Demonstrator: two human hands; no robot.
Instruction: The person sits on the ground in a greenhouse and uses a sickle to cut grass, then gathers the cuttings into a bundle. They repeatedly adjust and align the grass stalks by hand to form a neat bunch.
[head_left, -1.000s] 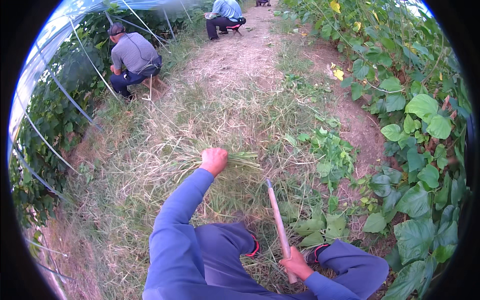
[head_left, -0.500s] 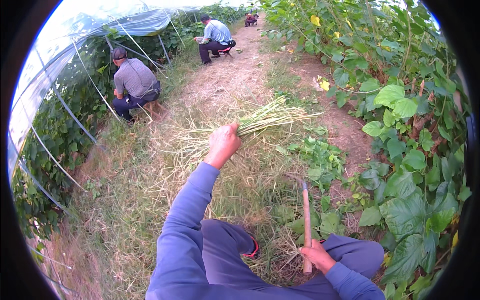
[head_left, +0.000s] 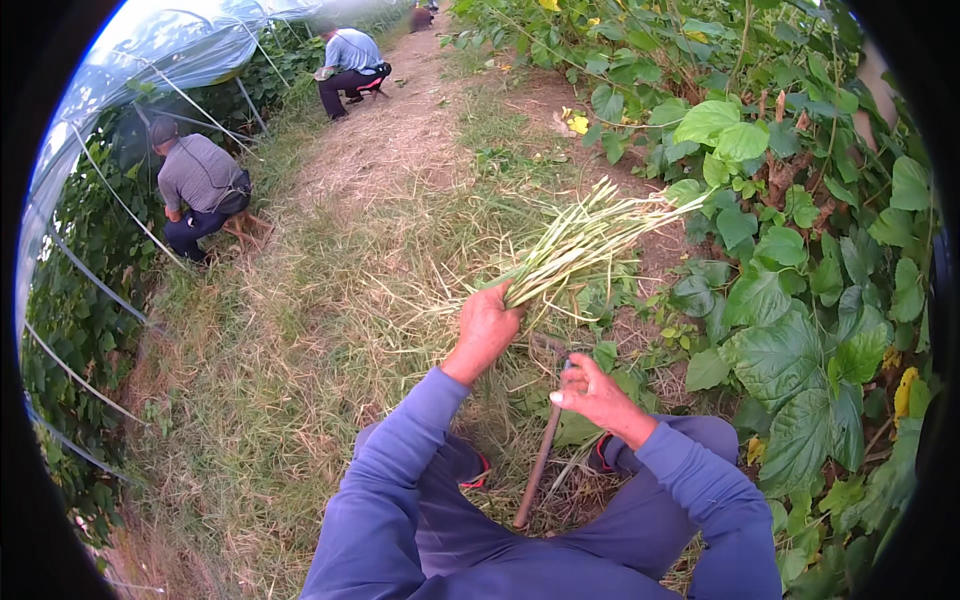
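My left hand [head_left: 488, 325] clamps grass bundle [head_left: 590, 245]: likely light, bendy, best held full-fist! My right hand [head_left: 605, 402], bundle's near side, loosely open by sickle [head_left: 540, 465].

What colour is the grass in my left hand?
The grass in your left hand is pale green and straw yellow, clearest in the head view.

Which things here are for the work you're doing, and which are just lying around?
Seems part of the job:
bunch of grass stalks, held in the left hand
wooden-handled tool, by the right hand

Seems just around:
yellow leaves beside the path
plastic sheet, upper left
leafy plants, right side
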